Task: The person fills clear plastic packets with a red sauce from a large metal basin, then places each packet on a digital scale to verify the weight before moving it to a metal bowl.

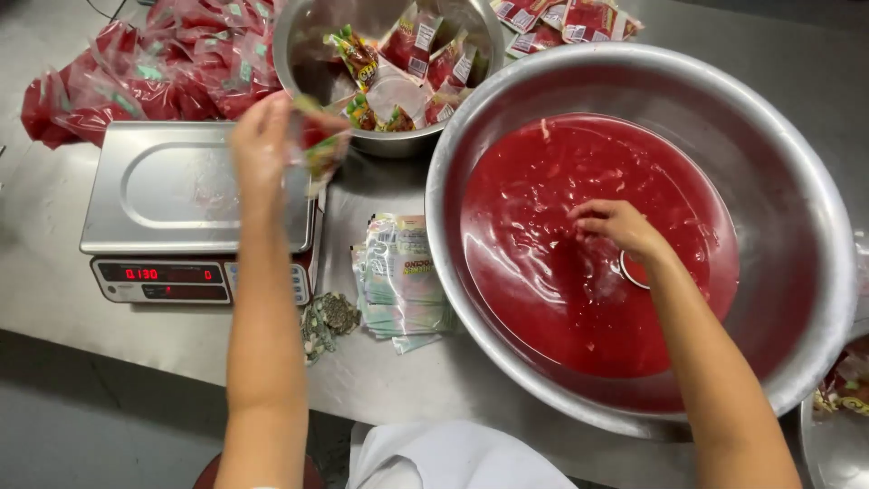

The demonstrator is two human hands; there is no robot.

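Roughly left to right: heap of red filled pouches at the far left of the steel tabletop, well behind the digital scale. Scale pan bare, display lit. Left hand hovers over the pan's right edge, grip closed around a filled sachet, red with green print, blurred. Sachet sticks out to the right of the fingers, long axis roughly upright, tilted toward the small steel bowl just beyond it. That bowl holds more filled sachets and sits touching the big basin's rim. Left hand is the nearer one to both scale and small bowl; open room below it on the pan, bowl rim close ahead.

Between scale and basin: stack of flat empty sachets on the tabletop, long axis running away from the person, and a small dark clump just left of it, too unclear to name.

Right: large steel basin with red liquid. Right hand is down at the liquid surface, fingers curled; a small round metal rim shows under the palm, likely a cup, grip on it cannot be told. Basin walls give wide room all round. More red packets behind the basin; another bowl's edge at far right; white cloth at the near edge.
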